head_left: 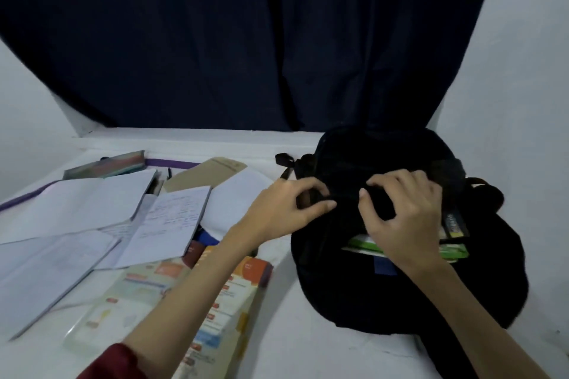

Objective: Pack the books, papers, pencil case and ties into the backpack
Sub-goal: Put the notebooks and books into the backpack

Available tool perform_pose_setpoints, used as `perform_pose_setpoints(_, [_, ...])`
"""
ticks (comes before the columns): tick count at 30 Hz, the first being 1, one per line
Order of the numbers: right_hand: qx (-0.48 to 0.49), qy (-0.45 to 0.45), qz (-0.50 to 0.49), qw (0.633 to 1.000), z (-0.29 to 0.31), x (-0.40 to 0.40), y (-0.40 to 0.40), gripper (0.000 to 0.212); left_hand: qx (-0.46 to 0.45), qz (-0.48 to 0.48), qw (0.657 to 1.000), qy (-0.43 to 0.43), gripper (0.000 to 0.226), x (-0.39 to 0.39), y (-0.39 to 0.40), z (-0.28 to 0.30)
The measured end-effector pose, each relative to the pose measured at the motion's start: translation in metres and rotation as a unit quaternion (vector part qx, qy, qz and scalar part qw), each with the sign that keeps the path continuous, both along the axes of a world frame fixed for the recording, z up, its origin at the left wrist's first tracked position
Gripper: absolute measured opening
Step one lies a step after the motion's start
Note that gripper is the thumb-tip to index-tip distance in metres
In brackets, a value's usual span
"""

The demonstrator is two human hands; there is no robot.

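on the right of the white table [308, 348] lies the black backpack [354, 295], its mouth open toward the person; green and white book edges [366, 245] show inside it, with another spine [455, 224] poking out at its right; the left hand [286, 209] pinches the dark fabric at the upper rim of the opening between thumb and curled fingers; the right hand [406, 218] has its fingers curled round the same rim just beside it, its palm over the books inside; a strap loop [284, 160] sticks out from the bag's far left; to the left, well apart from the bag, loose papers [86, 206] and a handwritten sheet [172, 221] lie fanned over one another; a colourful book [221, 301] lies under the left forearm, partly under the papers; a long case [107, 164] sits at the far edge behind the papers; a brown folder [215, 172] lies beside it; a dark curtain [246, 40] hangs behind the table.
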State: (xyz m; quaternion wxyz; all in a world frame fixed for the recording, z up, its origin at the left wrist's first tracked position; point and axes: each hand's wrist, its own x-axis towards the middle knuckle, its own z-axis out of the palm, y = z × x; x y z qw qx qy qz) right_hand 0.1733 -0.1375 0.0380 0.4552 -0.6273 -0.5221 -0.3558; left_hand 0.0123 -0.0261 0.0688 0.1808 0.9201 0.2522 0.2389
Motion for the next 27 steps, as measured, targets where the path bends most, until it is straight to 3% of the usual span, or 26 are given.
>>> perform_pose_setpoints(5, [-0.014, -0.003, 0.008, 1.0, -0.017, -0.055, 0.03, 0.015, -0.084, 0.097, 0.991, 0.04, 0.004, -0.099, 0.048, -0.037])
perform_pose_setpoints(8, [-0.051, -0.002, 0.043, 0.998, -0.018, -0.102, 0.065, 0.02, -0.119, 0.178, 0.976, 0.034, 0.02, -0.17, 0.088, -0.057])
perform_pose_setpoints(12, [-0.197, 0.066, 0.118, 0.971, -0.029, -0.181, 0.132, 0.027, -0.168, 0.3, 0.939, -0.012, 0.009, -0.265, 0.143, -0.077])
perform_pose_setpoints(15, [-0.339, 0.143, 0.175, 0.913, -0.038, -0.247, 0.19, 0.019, -0.217, 0.379, 0.898, -0.057, 0.017, -0.332, 0.185, -0.091])
perform_pose_setpoints(18, [-0.446, 0.221, 0.209, 0.842, -0.051, -0.303, 0.248, 0.02, -0.277, 0.483, 0.822, -0.125, 0.035, -0.385, 0.214, -0.106])
perform_pose_setpoints(21, [-0.491, 0.34, 0.203, 0.776, -0.06, -0.343, 0.291, 0.032, -0.346, 0.561, 0.705, -0.261, 0.05, -0.41, 0.233, -0.111])
perform_pose_setpoints(25, [-0.486, 0.438, 0.161, 0.739, -0.067, -0.372, 0.325, 0.045, -0.41, 0.569, 0.547, -0.457, 0.058, -0.412, 0.254, -0.096])
perform_pose_setpoints(27, [-0.454, 0.486, 0.15, 0.731, -0.067, -0.377, 0.335, 0.046, -0.456, 0.533, 0.458, -0.545, 0.047, -0.415, 0.268, -0.092])
